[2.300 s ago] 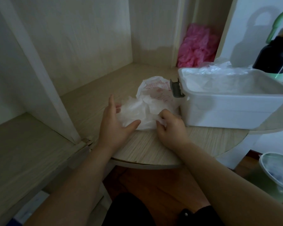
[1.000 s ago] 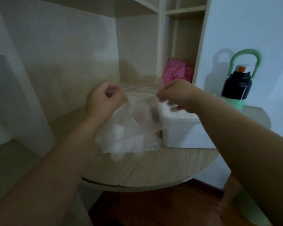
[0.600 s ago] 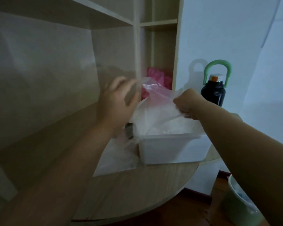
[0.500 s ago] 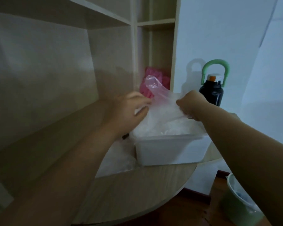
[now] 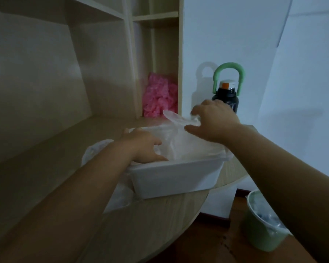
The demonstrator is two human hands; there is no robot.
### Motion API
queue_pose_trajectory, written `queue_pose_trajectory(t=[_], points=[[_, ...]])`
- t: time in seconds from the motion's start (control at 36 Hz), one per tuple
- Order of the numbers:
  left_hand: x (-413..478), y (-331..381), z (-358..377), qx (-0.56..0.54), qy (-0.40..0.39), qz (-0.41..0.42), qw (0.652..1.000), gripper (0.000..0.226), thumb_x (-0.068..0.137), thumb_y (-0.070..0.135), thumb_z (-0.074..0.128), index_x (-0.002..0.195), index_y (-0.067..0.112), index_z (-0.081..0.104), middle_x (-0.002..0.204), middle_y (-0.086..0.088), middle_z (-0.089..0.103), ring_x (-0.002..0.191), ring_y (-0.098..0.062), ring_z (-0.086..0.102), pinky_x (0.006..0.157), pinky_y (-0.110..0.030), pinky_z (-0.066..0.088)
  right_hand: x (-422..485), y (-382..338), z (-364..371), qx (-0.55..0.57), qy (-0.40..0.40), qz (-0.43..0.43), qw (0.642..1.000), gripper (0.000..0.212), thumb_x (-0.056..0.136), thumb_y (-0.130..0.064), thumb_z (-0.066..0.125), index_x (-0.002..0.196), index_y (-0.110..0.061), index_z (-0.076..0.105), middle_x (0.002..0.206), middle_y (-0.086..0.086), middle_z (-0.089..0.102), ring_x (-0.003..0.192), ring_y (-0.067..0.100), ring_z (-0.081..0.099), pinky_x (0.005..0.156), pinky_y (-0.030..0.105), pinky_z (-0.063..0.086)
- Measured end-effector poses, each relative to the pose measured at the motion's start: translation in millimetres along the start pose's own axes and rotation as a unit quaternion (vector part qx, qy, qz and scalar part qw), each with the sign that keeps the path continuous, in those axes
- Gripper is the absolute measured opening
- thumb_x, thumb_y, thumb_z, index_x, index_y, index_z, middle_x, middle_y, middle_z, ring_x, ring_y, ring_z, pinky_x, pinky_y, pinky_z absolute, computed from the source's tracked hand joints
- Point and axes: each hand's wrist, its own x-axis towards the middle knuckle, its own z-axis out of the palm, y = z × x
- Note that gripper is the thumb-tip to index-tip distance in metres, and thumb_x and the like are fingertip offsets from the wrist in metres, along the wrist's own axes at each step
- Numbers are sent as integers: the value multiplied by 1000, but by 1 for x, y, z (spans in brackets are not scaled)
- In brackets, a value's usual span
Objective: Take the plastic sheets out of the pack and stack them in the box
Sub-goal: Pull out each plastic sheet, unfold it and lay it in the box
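Head: bottle [image 5: 225, 99] lettering blurred, behind box [image 5: 175, 177]

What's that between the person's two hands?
In the head view, a crumpled clear plastic sheet lies between the left hand and the right hand, inside the white box.

Box [image 5: 175, 177] mouth: heaped with plastic sheets [image 5: 182, 143] | 1 o'clock of box: bottle [image 5: 225, 97] stands near | 12 o'clock: shelf upright [image 5: 180, 54] | 9 o'clock: pack [image 5: 120, 194] lies just beside box wall | 6 o'clock: bare tabletop [image 5: 150, 234], open approach | 4 o'clock: bin [image 5: 262, 224] on floor, well apart
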Motion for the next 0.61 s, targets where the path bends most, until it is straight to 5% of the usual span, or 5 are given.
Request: queue_pose_trajectory(t=[0.11, 0.19, 0.31, 0.5, 0.61], points=[[3, 3, 0, 26, -37, -7, 999, 61, 84, 67, 50, 138, 40, 45, 151, 8, 35, 144, -21, 10, 110, -61, -6, 4, -15, 10, 67, -202, -30, 977, 58, 87, -53, 56, 131, -14, 53, 132, 5, 55, 118, 21, 53, 101, 34, 39], [3, 8, -2, 79, -79, -14, 994, 48, 91, 57, 47, 133, 35, 51, 148, 1, 37, 140, -24, 17, 111, -58, 2, 12, -13, 35, 51, -336, 3, 940, 64, 87, -50, 58, 139, -15, 43, 141, 7, 46, 127, 24, 45, 106, 38, 33], [8, 13, 0, 125, -121, -29, 984, 41, 96, 39, 43, 136, 29, 48, 146, -3, 40, 137, -24, 26, 112, -54, 4, 20, -14, 60, 23, -431, 6, 902, 44, 98, -35, 44, 135, -14, 48, 140, 10, 46, 124, 25, 44, 108, 40, 31], [9, 14, -3, 144, -137, -18, 980, 39, 96, 42, 42, 131, 28, 53, 141, 2, 46, 135, -23, 33, 112, -53, 10, 18, -9, 50, 67, -390, 24, 918, 56, 91, -42, 55, 139, -14, 46, 140, 6, 47, 126, 25, 46, 106, 39, 35], [-3, -4, -6, 0, -56, -18, 998, 62, 84, 70, 48, 132, 31, 55, 139, 9, 51, 131, -20, 41, 114, -49, 18, 12, -13, 30, 87, -273, 23, 958, 55, 91, -44, 55, 131, -7, 53, 132, 9, 54, 117, 26, 53, 101, 35, 42]])
